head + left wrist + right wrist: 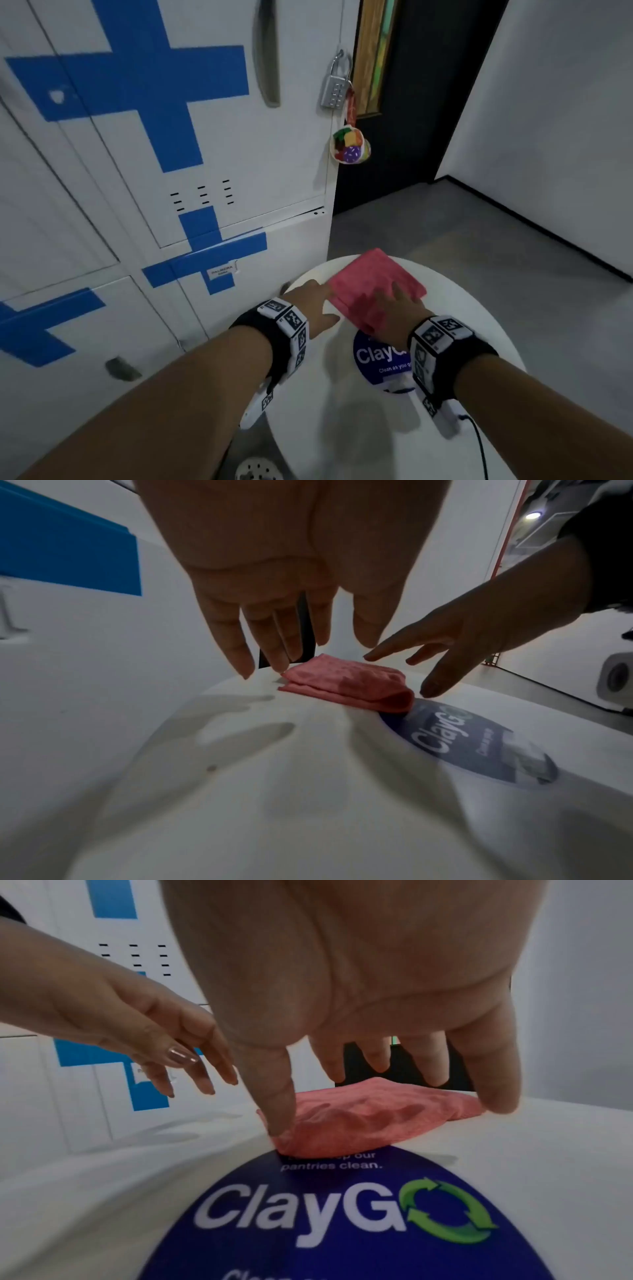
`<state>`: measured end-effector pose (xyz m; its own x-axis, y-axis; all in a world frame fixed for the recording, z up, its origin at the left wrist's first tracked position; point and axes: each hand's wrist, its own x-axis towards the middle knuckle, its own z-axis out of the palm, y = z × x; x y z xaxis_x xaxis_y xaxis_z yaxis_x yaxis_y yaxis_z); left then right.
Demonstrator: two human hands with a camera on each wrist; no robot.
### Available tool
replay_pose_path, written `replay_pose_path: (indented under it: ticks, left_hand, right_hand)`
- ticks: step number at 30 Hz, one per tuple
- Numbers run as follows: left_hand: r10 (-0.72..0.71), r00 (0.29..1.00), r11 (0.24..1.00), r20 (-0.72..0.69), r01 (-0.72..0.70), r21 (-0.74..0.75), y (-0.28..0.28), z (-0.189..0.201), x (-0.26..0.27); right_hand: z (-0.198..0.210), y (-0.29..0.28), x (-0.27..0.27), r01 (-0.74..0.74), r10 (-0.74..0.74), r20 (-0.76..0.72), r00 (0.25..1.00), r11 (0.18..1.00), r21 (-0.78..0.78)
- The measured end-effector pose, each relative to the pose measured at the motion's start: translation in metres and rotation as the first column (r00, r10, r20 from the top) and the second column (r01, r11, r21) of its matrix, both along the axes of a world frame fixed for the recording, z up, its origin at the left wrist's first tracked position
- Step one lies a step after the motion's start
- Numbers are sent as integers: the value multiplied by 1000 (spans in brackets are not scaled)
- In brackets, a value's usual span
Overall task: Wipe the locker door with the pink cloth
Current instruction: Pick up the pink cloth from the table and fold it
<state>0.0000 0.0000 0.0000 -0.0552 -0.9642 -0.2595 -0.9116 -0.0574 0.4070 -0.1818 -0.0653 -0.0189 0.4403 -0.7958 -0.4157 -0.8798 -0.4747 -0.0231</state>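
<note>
A folded pink cloth [371,284] [346,685] [363,1118] lies on a round white table [342,411], partly over a blue ClayGO sticker [380,359]. My left hand [313,301] [274,631] hovers with straight fingers at the cloth's left edge, just above the table. My right hand [400,305] [377,1056] is spread over the cloth's near side, fingertips [279,1123] close to or touching it. Neither hand grips anything. The white locker door [212,137] with blue tape crosses stands behind the table on the left.
A combination padlock [335,85] and a colourful pouch [349,145] hang at the locker's right edge. A dark doorway [404,102] is beyond. Grey floor [479,257] and a white wall [565,120] lie to the right. A black cable [479,445] runs from my right wrist.
</note>
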Motion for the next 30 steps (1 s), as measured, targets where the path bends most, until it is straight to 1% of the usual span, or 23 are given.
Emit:
replay_pose_path:
  ticks: [1, 3, 4, 6, 8, 10, 13, 16, 17, 19, 22, 24, 27, 30]
  left_hand:
    - [1, 1000, 1000, 15, -1, 16, -5, 0, -3]
    - [-6, 998, 999, 58, 3, 38, -19, -1, -8]
    - [-12, 997, 999, 76, 8, 53, -26, -1, -10]
    - [-22, 994, 997, 105, 13, 82, -40, -5, -17]
    - [-27, 992, 996, 123, 17, 84, -50, -10, -23]
    - [-20, 988, 988, 152, -4, 153, -59, -24, -27]
    - [-30, 978, 986, 207, -5, 166, -68, -40, -30]
    - [-37, 972, 991, 234, 6, 131, -73, -46, -29]
    - [-38, 965, 994, 261, 9, 111, -75, -46, -28]
    - [-42, 955, 997, 292, 21, 77, -76, -48, -30]
    - [-55, 961, 997, 271, 38, 69, -73, -54, -34]
    - [-56, 967, 998, 250, 44, 53, -69, -56, -33]
    - [-62, 972, 996, 226, 45, 80, -65, -55, -29]
    - [-83, 960, 992, 267, 55, 111, -58, -43, -25]
  right_hand:
    - [0, -3, 0, 9, -9, 2, 1000, 1000, -1]
    - [5, -8, 1, 82, -82, 16, 996, 996, 20]
    - [10, -9, 0, 127, -128, 29, 991, 991, 51]
    - [19, -11, -3, 156, -161, 48, 986, 983, 95]
    - [22, -15, -6, 99, -100, 3, 995, 990, 104]
    - [17, -19, -7, 52, -48, -40, 998, 994, 96]
    - [1, -28, -9, 56, -53, -32, 998, 993, 100]
    - [-8, -31, -11, 201, -204, 11, 979, 972, 126]
    - [-10, -31, -11, 220, -224, 26, 974, 969, 115]
    - [-11, -33, -11, 215, -218, 47, 975, 974, 70]
    - [-11, -33, -9, 180, -180, 43, 983, 984, 0]
    - [-10, -30, -7, 165, -164, 52, 985, 986, -18]
    - [-9, -24, -3, 145, -145, 90, 985, 989, 2]
    - [-7, -17, 3, 163, -167, 148, 975, 986, 42]
